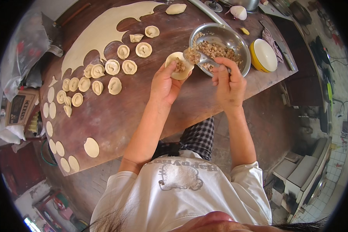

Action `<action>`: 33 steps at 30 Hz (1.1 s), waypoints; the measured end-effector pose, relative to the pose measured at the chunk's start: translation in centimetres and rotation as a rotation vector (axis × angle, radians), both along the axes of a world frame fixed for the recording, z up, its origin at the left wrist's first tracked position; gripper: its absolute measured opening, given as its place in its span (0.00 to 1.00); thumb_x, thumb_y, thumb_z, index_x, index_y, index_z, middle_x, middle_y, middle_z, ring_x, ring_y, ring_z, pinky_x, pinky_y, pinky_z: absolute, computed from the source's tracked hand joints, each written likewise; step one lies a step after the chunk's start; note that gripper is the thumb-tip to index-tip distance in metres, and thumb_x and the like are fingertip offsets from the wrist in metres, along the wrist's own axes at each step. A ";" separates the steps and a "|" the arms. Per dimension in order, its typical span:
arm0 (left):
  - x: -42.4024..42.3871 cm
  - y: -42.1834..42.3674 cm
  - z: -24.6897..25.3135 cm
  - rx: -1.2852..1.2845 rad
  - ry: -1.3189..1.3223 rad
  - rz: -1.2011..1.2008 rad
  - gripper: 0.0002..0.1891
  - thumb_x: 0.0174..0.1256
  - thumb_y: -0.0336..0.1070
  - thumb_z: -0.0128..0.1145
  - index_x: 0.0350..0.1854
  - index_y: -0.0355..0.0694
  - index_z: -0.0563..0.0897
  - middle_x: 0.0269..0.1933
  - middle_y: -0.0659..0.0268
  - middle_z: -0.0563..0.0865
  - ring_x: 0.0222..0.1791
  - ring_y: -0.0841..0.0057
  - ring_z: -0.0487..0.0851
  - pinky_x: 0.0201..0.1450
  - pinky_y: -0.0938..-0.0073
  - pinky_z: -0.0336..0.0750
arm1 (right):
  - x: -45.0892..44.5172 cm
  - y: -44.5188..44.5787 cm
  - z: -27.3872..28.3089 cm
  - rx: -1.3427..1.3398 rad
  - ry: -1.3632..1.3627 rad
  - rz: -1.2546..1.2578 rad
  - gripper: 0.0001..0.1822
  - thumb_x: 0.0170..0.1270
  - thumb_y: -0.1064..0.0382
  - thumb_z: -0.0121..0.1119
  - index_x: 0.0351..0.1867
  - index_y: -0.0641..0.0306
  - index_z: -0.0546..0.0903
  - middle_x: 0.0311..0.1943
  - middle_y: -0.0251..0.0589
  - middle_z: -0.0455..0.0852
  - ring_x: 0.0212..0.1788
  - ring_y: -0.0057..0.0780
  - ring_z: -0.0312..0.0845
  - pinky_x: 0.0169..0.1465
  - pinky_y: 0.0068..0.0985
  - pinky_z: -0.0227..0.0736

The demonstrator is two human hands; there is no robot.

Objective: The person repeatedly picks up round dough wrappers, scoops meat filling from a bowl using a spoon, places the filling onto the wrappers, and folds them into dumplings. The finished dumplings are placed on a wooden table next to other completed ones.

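My left hand (168, 85) holds a round dough wrapper (182, 76) with a lump of minced filling (179, 65) on it, the thumb pressing at the filling's edge. In my right hand (229, 82) is a metal spoon (206, 59), its bowl heaped with more filling and held at the wrapper's right rim. Behind the spoon stands a steel mixing bowl (242, 43) partly full of the same mince. Folded dumplings (129, 67) sit in loose rows on the wooden table to the left of my left hand.
A cut-out dough sheet (84, 37) spreads over the table's (116, 119) far left. Several flat wrappers (91, 147) lie along the left edge. Right of the bowl are a yellow enamel bowl (264, 55), a knife (288, 61) and a cloth (272, 42). An onion (238, 12) lies behind.
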State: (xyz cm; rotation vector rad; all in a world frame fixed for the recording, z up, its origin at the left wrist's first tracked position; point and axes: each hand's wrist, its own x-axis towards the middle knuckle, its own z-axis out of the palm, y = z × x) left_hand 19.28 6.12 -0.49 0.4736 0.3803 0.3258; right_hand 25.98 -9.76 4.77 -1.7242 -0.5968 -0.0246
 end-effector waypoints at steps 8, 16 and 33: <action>-2.2 0.5 -0.4 -0.062 0.034 -0.021 0.16 0.76 0.37 0.48 0.58 0.32 0.74 0.56 0.55 0.82 0.56 0.62 0.82 0.56 0.54 0.81 | 3.2 -4.2 -0.8 -0.326 -0.110 -0.206 0.10 0.68 0.68 0.55 0.49 0.64 0.81 0.35 0.41 0.86 0.33 0.28 0.80 0.40 0.25 0.75; -7.1 -0.8 1.9 -0.063 0.040 -0.178 0.18 0.77 0.41 0.46 0.60 0.33 0.73 0.58 0.53 0.81 0.56 0.59 0.82 0.55 0.53 0.82 | -2.0 -5.3 -0.3 -0.390 -0.695 -0.011 0.18 0.51 0.70 0.68 0.46 0.59 0.82 0.49 0.42 0.80 0.51 0.45 0.74 0.56 0.39 0.70; -13.8 -4.4 3.7 0.232 0.177 -0.491 0.15 0.71 0.36 0.58 0.56 0.37 0.79 0.47 0.63 0.86 0.43 0.76 0.87 0.37 0.74 0.87 | -10.6 -4.6 -1.3 -0.172 -0.834 0.317 0.12 0.44 0.69 0.70 0.33 0.56 0.82 0.35 0.30 0.81 0.39 0.32 0.76 0.41 0.30 0.69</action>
